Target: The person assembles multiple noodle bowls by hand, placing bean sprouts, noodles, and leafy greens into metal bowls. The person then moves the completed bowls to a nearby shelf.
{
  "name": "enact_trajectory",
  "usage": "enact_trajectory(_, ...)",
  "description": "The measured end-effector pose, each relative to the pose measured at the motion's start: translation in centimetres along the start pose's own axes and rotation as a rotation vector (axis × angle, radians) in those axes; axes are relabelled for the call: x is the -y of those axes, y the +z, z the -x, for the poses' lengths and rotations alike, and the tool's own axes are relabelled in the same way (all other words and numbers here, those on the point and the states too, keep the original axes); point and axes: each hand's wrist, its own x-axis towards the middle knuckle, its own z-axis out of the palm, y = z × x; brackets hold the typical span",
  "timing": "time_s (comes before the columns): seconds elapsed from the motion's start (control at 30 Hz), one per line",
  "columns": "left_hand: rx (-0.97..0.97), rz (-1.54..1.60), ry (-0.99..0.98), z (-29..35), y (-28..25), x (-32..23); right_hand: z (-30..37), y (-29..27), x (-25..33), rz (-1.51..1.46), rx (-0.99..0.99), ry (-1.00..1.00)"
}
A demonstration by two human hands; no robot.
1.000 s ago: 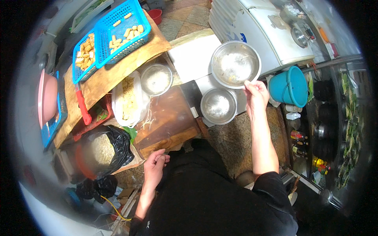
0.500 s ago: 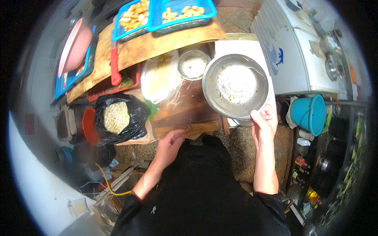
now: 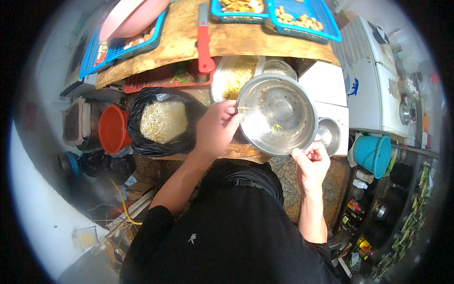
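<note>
A round stainless-steel bowl [image 3: 288, 116] is tilted in front of me, with a few yellow and brown scraps stuck to its inside. My right hand [image 3: 312, 163] pinches its near right rim between thumb and fingers. At the left rim, my left hand [image 3: 216, 128] has its fingertips and thumb closed on the edge. Left of that hand stands a black plastic bag [image 3: 142, 146] full of pale bean sprouts [image 3: 163, 122]. Partly behind the bowl is a white container of yellowish shreds [image 3: 236, 80]. A smaller metal bowl [image 3: 327, 133] sits to the right.
On the raised wooden board [image 3: 177, 52] lies a red-handled knife [image 3: 204, 49]. Blue baskets [image 3: 309, 29] of food and a pink basin [image 3: 127, 21] line its far side. Below are a red tray [image 3: 165, 84] and an orange bucket [image 3: 112, 128]. A teal bucket [image 3: 373, 154] stands right.
My left hand has risen from the table's near edge to the metal bowl's left rim. The bowl has come slightly nearer, its inside turned toward me. My view has shifted left.
</note>
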Motion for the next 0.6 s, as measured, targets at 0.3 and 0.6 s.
enact_trajectory(0.3,-0.2,-0.224,0.076,-0.1,-9.2,6.7,2.1,12.8,-1.1,0.158,0.171,-0.039)
enact_trajectory(0.6,-0.334,0.1,-0.289,3.4,-20.3,12.1,1.5,18.7,-3.9,0.208,0.163,0.108)
